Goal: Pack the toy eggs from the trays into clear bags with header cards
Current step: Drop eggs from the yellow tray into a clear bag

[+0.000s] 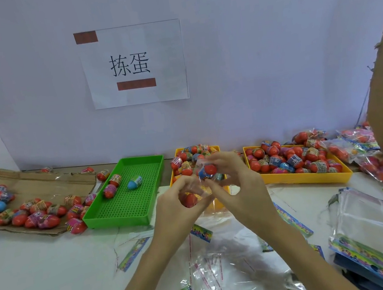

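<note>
Head view. Landmark: the green tray (123, 192). Both my hands are raised just right of its near right corner, in front of the middle yellow tray (173, 171), so eggs are within short reach.

My left hand (180, 199) has its fingers curled round the clear bag (199, 187), apparently keeping its mouth open; a red egg (190, 199) already sits inside it. My right hand (234, 178) pinches a red-and-blue toy egg (207, 170) at the bag's top; judged mid-insertion.

The eggs are mostly red with printed wrap bands, a few blue. Three lie in the green tray; far more fill the far-right yellow tray (311, 175). Spare header-card bags (227, 274) lie on the bench (44, 273) below my hands, ready for the next fill.
</note>
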